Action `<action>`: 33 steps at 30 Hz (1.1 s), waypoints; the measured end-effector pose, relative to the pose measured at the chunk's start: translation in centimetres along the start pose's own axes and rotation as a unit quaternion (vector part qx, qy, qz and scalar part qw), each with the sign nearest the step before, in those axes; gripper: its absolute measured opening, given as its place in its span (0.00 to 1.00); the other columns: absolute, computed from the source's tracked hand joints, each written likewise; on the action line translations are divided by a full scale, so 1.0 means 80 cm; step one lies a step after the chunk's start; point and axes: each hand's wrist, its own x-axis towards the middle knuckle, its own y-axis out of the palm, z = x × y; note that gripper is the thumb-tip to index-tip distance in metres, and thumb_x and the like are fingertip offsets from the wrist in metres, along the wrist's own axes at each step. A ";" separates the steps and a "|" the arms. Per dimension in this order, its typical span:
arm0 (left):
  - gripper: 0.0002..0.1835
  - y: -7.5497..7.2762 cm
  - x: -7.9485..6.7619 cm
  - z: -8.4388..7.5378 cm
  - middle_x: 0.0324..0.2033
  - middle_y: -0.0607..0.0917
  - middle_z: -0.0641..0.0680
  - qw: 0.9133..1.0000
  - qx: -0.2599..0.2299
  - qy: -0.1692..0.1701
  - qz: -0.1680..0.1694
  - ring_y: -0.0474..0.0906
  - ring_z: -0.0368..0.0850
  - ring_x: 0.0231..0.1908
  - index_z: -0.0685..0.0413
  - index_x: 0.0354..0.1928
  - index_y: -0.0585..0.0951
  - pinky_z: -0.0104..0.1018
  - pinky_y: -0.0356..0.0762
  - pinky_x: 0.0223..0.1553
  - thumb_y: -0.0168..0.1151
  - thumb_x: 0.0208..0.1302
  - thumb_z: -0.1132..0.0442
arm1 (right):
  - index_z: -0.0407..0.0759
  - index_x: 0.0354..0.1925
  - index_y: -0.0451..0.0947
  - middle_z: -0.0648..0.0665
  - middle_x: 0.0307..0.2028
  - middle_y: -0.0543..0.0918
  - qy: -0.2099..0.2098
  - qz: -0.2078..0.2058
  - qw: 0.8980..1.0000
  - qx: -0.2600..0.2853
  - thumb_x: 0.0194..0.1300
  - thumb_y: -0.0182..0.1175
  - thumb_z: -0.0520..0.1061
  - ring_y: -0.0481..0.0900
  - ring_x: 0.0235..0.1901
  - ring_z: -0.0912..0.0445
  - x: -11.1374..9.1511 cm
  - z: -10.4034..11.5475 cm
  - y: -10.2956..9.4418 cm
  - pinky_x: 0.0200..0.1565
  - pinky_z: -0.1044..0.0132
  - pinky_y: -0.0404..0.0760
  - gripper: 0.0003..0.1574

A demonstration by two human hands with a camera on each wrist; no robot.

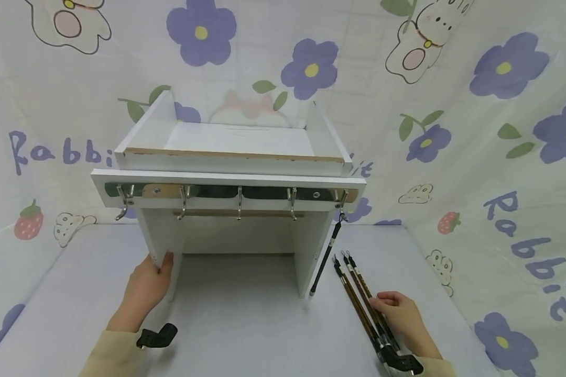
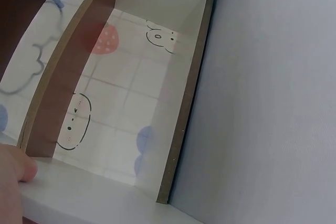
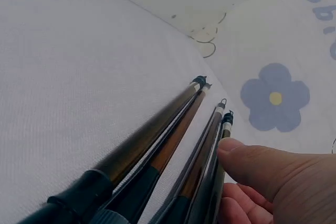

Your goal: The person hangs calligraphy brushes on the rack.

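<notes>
The left hand gripped the left side panel of the white board rack near its foot, which was a sound brace: a firm, level hold there suited any light touch on the row of hooks. At the right, on the white tabletop beside the rack, lay several slender brown-and-black rods with small looped ends, apparently brushes. The right hand pinched the outermost rod between thumb and fingers, just below its loop. Drawing one rod from the bunch seemed the step in hand, and it called for a narrow pinch, since the neighbours lay close alongside and might have rolled or come up too. Leaving the loop itself uncovered looked wise; the black rod hanging from the rightmost silver metal hook showed that such an end needed free room.
</notes>
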 end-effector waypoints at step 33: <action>0.37 -0.001 0.002 0.001 0.60 0.67 0.78 1.000 0.000 0.000 0.006 0.69 0.75 0.55 0.71 0.71 0.54 0.68 0.72 0.45 0.32 0.76 0.44 | 0.31 0.43 0.79 0.43 0.32 0.83 -0.001 -0.010 1.000 -0.014 0.58 0.66 0.44 0.78 0.31 0.53 0.009 0.008 0.002 0.32 0.63 0.76 0.19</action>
